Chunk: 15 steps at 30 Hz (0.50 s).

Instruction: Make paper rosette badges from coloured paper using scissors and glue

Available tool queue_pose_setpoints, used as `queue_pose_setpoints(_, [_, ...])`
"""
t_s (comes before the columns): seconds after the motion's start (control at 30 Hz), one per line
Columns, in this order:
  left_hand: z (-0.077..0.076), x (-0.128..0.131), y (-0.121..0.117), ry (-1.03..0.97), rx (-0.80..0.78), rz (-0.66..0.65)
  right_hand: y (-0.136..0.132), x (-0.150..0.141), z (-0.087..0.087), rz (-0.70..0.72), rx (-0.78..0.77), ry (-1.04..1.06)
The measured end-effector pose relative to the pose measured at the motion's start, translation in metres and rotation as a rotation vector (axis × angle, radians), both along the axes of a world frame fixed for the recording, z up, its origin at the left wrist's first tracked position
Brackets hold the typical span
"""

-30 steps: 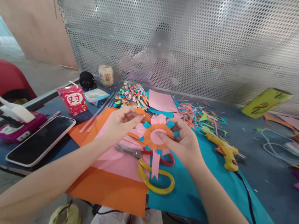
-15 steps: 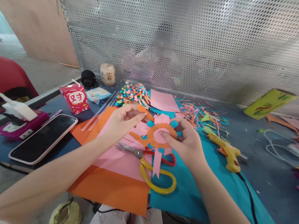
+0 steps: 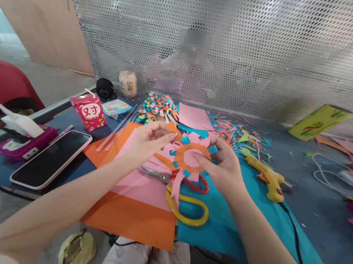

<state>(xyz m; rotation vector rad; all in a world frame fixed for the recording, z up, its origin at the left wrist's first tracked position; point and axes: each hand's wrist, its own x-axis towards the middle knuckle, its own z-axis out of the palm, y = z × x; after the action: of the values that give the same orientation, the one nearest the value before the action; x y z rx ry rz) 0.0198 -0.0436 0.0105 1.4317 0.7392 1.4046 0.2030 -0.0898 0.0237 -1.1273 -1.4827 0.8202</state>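
Observation:
My right hand (image 3: pixel 223 164) grips a paper rosette (image 3: pixel 189 156) by its right side, thumb across the front. The rosette has a pink centre, a scalloped orange ring, blue tabs and a pink outer layer, with a pink ribbon tail (image 3: pixel 177 184) hanging below. To its left, my left hand (image 3: pixel 150 142) is closed in a pinch at a small orange paper piece (image 3: pixel 172 128), partly hidden by the fingers. Beneath the rosette lie scissors (image 3: pixel 193 211) with red and yellow handles, resting on pink paper (image 3: pixel 139 189), orange paper (image 3: pixel 132 220) and blue paper (image 3: pixel 212 236).
A yellow glue gun (image 3: pixel 264 177) lies right on the blue paper, its cord running forward. Paper scraps (image 3: pixel 158 108) are heaped behind. At left are a phone (image 3: pixel 52 159), a purple power strip (image 3: pixel 25 143) and a red drink carton (image 3: pixel 88 111). A perforated metal panel (image 3: pixel 252 43) stands behind.
The rosette has tilted and turned slightly in my right hand, its ribbon tail swinging left. My left hand stays near its left side, still pinching.

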Motion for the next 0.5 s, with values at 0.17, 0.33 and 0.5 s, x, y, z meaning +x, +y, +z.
queue_pose_setpoints(0.17, [0.0020,0.0013,0.0007,-0.021,-0.010,-0.025,-0.0003,0.0001,0.0021,-0.021,-0.016,-0.041])
queue_pose_setpoints(0.33, [0.0037,0.0017,-0.0007,-0.035,-0.021,-0.069,-0.0006,0.0009,0.0013,-0.032,-0.025,-0.052])
queue_pose_setpoints(0.5, [0.0046,0.0020,-0.0018,-0.040,-0.036,-0.111,-0.0004,0.0011,0.0006,-0.058,-0.033,-0.053])
